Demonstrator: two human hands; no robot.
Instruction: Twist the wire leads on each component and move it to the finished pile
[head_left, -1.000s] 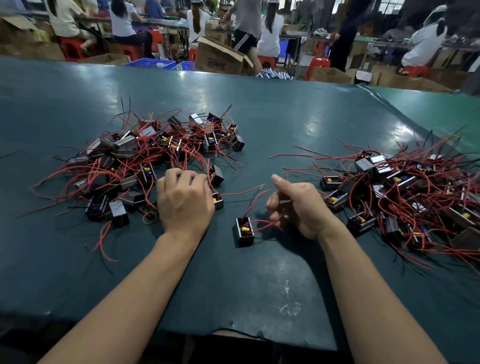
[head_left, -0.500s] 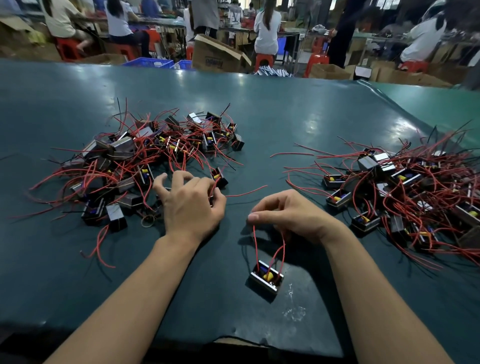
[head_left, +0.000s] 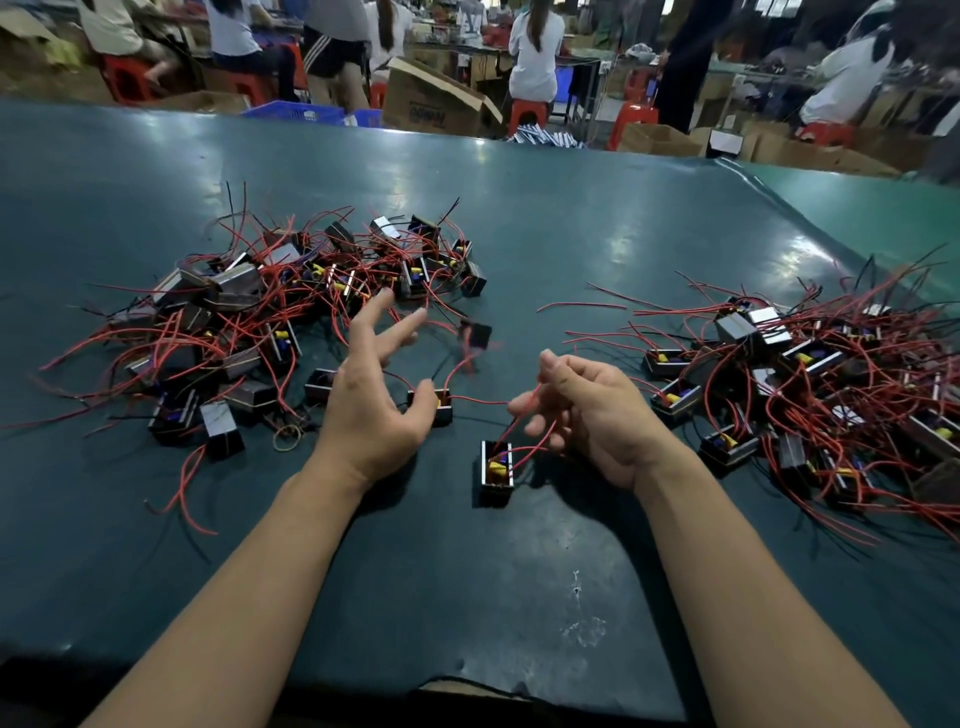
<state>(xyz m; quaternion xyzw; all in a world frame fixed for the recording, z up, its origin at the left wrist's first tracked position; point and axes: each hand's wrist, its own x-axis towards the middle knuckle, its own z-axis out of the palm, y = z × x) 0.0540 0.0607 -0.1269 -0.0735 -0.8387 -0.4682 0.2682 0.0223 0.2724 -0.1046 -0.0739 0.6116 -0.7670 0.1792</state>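
So the component (head_left: 496, 464) being worked on is a little black box with a yellow bit inside, sitting on the dark green table (head_left: 467, 597) near the middle, close to the near edge. It rests on the table between the two forearms. Two red leads (head_left: 524, 436) come out of its top and run up and right into the right hand (head_left: 592, 415), which has its fingers curled with the thumb up and seems to be pinching the wire ends between thumb and fingertips. The exact contact is hard to make out though.

The left hand (head_left: 374, 395) is just left of it, fingers spread wide and holding nothing, thumb out toward a second small component (head_left: 439, 408) lying right by it. Can't tell if the thumb actually touches that one. A bit farther out there's a blurry component (head_left: 477, 335) beyond the fingertips, with blurred red wire under it.

Left and far-left of the hands is a big pile (head_left: 270, 322) of the same black boxes, red and a few black wires sticking out every way. A rubber band (head_left: 287, 436) lies at its near edge. On the right side there's another pile (head_left: 810, 389), just as tangled, reaching toward the right hand's wrist.

Past the far edge of the table you've got people on red stools (head_left: 527, 111), cardboard boxes (head_left: 436, 106) and a blue crate (head_left: 296, 111).
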